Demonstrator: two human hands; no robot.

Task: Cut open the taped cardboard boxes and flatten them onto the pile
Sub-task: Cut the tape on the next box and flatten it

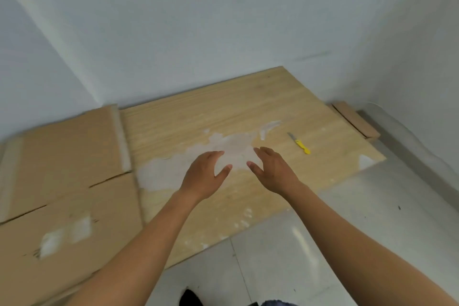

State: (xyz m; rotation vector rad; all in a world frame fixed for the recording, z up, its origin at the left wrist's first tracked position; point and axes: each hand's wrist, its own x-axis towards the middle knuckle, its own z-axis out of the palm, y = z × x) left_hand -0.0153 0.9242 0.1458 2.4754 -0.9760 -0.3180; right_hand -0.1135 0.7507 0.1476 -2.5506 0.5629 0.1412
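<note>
Flattened brown cardboard (pixel 67 181) with tape strips and torn label patches lies at the left, overlapping a wooden board (pixel 248 104) on the floor. My left hand (pixel 205 176) and my right hand (pixel 273 171) hover side by side over the board's middle, fingers relaxed and spread, holding nothing. A small knife with a yellow handle (pixel 301 144) lies on the board, a short way right of my right hand, blade pointing away from me. The frame is slightly blurred.
White walls meet in a corner behind the board. Another flat piece of cardboard (pixel 355 119) lies against the right wall beyond the board. Pale floor tiles (pixel 347 231) stretch to the right and toward me. White residue patches (pixel 231 144) mark the board.
</note>
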